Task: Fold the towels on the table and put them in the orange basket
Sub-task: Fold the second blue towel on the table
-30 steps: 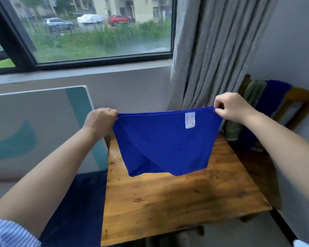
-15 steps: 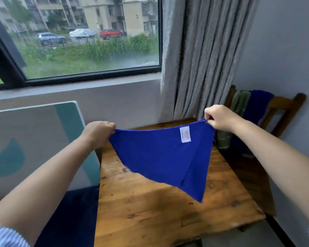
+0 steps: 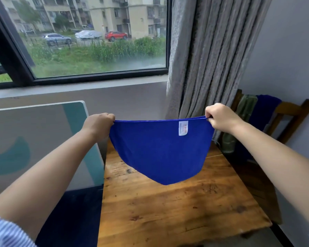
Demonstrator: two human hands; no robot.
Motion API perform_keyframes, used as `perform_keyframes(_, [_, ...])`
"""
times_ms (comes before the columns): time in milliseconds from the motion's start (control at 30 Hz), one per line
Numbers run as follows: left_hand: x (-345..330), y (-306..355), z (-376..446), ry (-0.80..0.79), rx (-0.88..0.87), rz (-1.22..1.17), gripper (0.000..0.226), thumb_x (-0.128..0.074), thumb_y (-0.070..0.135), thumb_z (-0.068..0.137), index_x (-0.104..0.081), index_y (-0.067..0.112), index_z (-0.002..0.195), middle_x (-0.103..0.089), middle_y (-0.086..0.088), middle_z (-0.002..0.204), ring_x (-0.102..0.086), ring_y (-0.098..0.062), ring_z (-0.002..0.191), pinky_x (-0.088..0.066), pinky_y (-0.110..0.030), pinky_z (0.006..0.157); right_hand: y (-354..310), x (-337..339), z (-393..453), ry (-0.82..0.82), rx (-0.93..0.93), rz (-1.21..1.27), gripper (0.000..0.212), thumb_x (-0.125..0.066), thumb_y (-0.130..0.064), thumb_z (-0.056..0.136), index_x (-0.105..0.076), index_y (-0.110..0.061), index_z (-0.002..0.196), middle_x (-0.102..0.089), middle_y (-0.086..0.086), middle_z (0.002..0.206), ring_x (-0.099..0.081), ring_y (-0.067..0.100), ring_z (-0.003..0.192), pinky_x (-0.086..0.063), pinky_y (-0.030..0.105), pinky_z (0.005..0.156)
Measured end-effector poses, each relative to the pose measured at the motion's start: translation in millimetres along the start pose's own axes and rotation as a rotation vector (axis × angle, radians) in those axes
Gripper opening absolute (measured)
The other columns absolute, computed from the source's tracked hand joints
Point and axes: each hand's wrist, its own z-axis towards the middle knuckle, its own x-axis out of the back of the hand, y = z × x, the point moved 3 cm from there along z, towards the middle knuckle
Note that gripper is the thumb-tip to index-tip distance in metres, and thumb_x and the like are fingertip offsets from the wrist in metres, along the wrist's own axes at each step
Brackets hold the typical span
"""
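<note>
towel: blue towel (image 3: pixel 161 154) held up in the air over the wooden table (image 3: pixel 168 211), top edge pulled flat between both hands, rest sagging to a rounded point just above the tabletop, not touching it as far as I can tell
table: bare wood under the towel, no other towels on the visible part
left hand: left hand (image 3: pixel 98 124) fingers curled tight round the top-left corner of the towel
right hand: right hand (image 3: pixel 219 116) pinching the top-right corner, fingers clamped on the hem
label: white tag (image 3: pixel 183 128) sewn just under the top edge, nearer the right hand
handling: soft and limp, light, drapes with no stiffness; looks like microfibre so probably not slippery; nothing fragile
where to grip: corners along the hem, as now; a mid-edge grip would likely let it bunch
step: judging by the spread, squaring it up before the first fold; lay on table or bring corners together
chair: wooden chair (image 3: pixel 291 111) beyond the table on the right, with a green cloth (image 3: pixel 243 111) and another dark blue cloth (image 3: pixel 262 109) draped over its back
basket: orange basket not in view
far: grey curtain (image 3: pixel 212 50), window (image 3: pixel 96 36) behind
</note>
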Motion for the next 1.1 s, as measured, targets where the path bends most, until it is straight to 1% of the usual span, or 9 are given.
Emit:
perform_keyframes(100, [-1.4, 0.1, -0.6, 0.001, -0.005, -0.011, 0.022, -0.039, 0.012, 0.096, -0.055, 0.005, 0.111, -0.063, -0.011, 0.113, -0.061, -0.031, 0.100, -0.048, -0.035, 0.076, 3.2, 0.5, -0.8, 0.060, -0.028, 0.035, 0.006, -0.054, 0.005, 0.081, -0.060, 0.005, 0.083, -0.064, 0.026, 0.094, -0.056, 0.036, 0.096, -0.042, 0.037, 0.079])
perform_keyframes(200, [-5.7, 3.3, -3.5, -0.105, -0.077, -0.014, 0.026, -0.037, 0.016, 0.098, -0.055, 0.008, 0.114, -0.061, -0.010, 0.117, -0.059, -0.029, 0.106, -0.046, -0.032, 0.080, 5.7, -6.7, -5.6, -0.099, -0.029, -0.006, 0.015, -0.056, 0.002, 0.082, -0.051, -0.011, 0.077, -0.064, 0.022, 0.096, -0.057, 0.033, 0.096, -0.041, 0.033, 0.077])
perform_keyframes(333, [-20.0, 0.5, -4.8, -0.176, -0.134, -0.077, 0.023, -0.038, 0.014, 0.097, -0.055, 0.006, 0.110, -0.063, -0.012, 0.113, -0.058, -0.030, 0.102, -0.045, -0.034, 0.081, 9.5, -16.7, -8.5, -0.194, -0.054, 0.033, 0.017, -0.057, 0.000, 0.083, -0.046, -0.013, 0.081, -0.058, 0.012, 0.087, -0.058, 0.032, 0.093, -0.037, 0.029, 0.073])
perform_keyframes(467, [-37.8, 2.2, 7.0, -0.226, -0.099, -0.099, 0.027, -0.040, 0.014, 0.097, -0.050, 0.007, 0.121, -0.061, -0.013, 0.118, -0.057, -0.032, 0.108, -0.044, -0.034, 0.084, 13.7, -36.6, 8.1, -0.283, -0.086, 0.003, 0.020, -0.054, -0.002, 0.086, -0.058, -0.007, 0.105, -0.059, 0.010, 0.104, -0.055, 0.030, 0.103, -0.044, 0.035, 0.087])
perform_keyframes(567, [-56.1, 2.1, 28.1, -0.235, -0.128, -0.051, 0.028, -0.039, 0.012, 0.097, -0.057, 0.008, 0.118, -0.060, -0.010, 0.119, -0.057, -0.027, 0.110, -0.046, -0.035, 0.088, 18.2, -53.1, 33.0, -0.341, -0.070, -0.093, 0.024, -0.050, -0.005, 0.088, -0.062, -0.004, 0.109, -0.060, 0.013, 0.116, -0.054, 0.027, 0.110, -0.043, 0.034, 0.092])
perform_keyframes(700, [-67.1, -3.5, 60.8, -0.201, -0.063, -0.019, 0.025, -0.042, 0.009, 0.094, -0.060, 0.008, 0.112, -0.061, -0.008, 0.112, -0.058, -0.026, 0.105, -0.049, -0.035, 0.083, 25.4, -66.0, 79.3, -0.306, -0.064, -0.145, 0.024, -0.047, -0.007, 0.091, -0.061, -0.004, 0.110, -0.057, 0.014, 0.117, -0.050, 0.028, 0.114, -0.041, 0.033, 0.092])
perform_keyframes(833, [-55.3, -17.1, 92.5, -0.077, 0.057, -0.026, 0.024, -0.044, 0.004, 0.091, -0.059, 0.004, 0.111, -0.061, -0.013, 0.110, -0.054, -0.030, 0.107, -0.047, -0.038, 0.077, 31.9, -68.1, 124.3, -0.138, -0.019, -0.117, 0.021, -0.047, -0.003, 0.089, -0.061, 0.001, 0.103, -0.057, 0.019, 0.111, -0.046, 0.034, 0.113, -0.044, 0.042, 0.092])
perform_keyframes(967, [-41.8, -34.0, 105.9, 0.038, 0.104, -0.100, 0.024, -0.041, 0.004, 0.094, -0.059, -0.001, 0.109, -0.061, -0.018, 0.111, -0.052, -0.033, 0.107, -0.044, -0.039, 0.078, 31.8, -66.5, 144.2, 0.022, 0.095, -0.007, 0.019, -0.049, 0.003, 0.081, -0.063, 0.008, 0.092, -0.060, 0.027, 0.097, -0.052, 0.039, 0.100, -0.042, 0.041, 0.088])
perform_keyframes(1100, [-56.5, -43.3, 74.1, -0.063, 0.022, -0.159, 0.023, -0.046, 0.006, 0.093, -0.063, 0.000, 0.108, -0.064, -0.018, 0.108, -0.057, -0.035, 0.103, -0.046, -0.040, 0.081, 25.7, -83.2, 119.5, -0.060, 0.259, 0.038, 0.011, -0.055, 0.003, 0.075, -0.065, 0.008, 0.078, -0.063, 0.026, 0.081, -0.057, 0.040, 0.083, -0.044, 0.039, 0.077])
